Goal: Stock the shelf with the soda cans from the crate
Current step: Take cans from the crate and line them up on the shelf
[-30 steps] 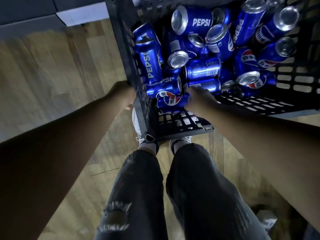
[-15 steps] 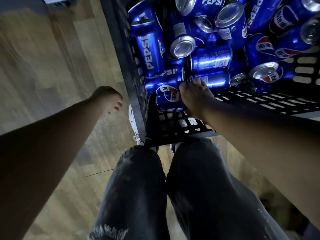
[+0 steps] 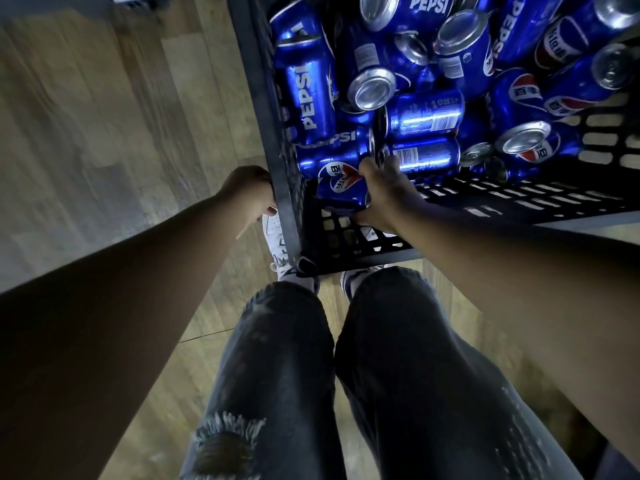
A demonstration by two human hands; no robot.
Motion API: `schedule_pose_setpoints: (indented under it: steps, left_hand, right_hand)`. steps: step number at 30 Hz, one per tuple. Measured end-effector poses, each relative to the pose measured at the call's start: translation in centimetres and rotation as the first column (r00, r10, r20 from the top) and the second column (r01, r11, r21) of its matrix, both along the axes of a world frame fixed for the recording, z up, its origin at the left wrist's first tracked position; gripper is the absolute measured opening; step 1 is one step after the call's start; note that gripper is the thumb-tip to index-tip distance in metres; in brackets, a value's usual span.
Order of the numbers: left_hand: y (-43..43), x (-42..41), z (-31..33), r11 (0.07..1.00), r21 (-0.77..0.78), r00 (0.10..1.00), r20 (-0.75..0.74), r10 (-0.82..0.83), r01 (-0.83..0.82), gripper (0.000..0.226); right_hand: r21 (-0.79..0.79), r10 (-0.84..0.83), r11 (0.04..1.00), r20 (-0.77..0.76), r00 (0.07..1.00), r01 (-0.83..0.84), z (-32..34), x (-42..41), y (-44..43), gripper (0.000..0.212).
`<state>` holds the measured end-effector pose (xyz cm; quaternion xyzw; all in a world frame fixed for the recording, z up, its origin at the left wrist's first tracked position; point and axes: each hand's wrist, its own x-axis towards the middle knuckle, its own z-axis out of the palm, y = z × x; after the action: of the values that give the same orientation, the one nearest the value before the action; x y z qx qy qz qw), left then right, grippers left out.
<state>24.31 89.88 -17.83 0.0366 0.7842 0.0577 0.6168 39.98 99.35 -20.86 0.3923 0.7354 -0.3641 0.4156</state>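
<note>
A black plastic crate (image 3: pixel 287 188) stands on the floor in front of my feet, filled with several blue Pepsi soda cans (image 3: pixel 308 95) lying at all angles. My right hand (image 3: pixel 384 192) reaches into the crate's near left corner. Its fingers curl round one blue can (image 3: pixel 341 188) lying on its side there. My left hand (image 3: pixel 247 190) sits outside the crate against its left wall, fingers curled at the rim. The shelf is out of view.
Wooden floor (image 3: pixel 104 133) spreads to the left of the crate. My legs in dark ripped jeans (image 3: pixel 284 375) and white shoes (image 3: pixel 275 237) stand right against the crate's near wall. A grey edge (image 3: pixel 52 5) runs along the top left.
My left hand swung away from the crate, then came back to its left wall. My right hand closed round the can in the near left corner. The view moved closer to the crate.
</note>
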Motion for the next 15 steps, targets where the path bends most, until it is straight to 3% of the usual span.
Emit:
schedule_pose_setpoints:
  steps: [4, 11, 15]
  left_hand:
    - [-0.4, -0.6, 0.6, 0.999, -0.011, 0.999, -0.005, 0.053, -0.053, 0.023]
    - [-1.4, -1.6, 3.2, 1.000, -0.019, 1.000, -0.028, 0.005, -0.005, 0.028]
    - [-1.6, -1.4, 5.5, 1.000, -0.029, 1.000, -0.009, 0.006, -0.006, 0.030]
  right_hand:
    - [0.029, 0.001, 1.000, 0.032, 0.999, -0.002, 0.9, -1.0, -0.1, 0.080]
    - [0.042, 0.008, 0.999, 0.073, 0.997, -0.011, 3.2, -2.1, 0.2, 0.091]
    - [0.055, 0.083, 0.995, 0.067, 0.994, -0.087, 6.0, -2.7, 1.3, 0.092]
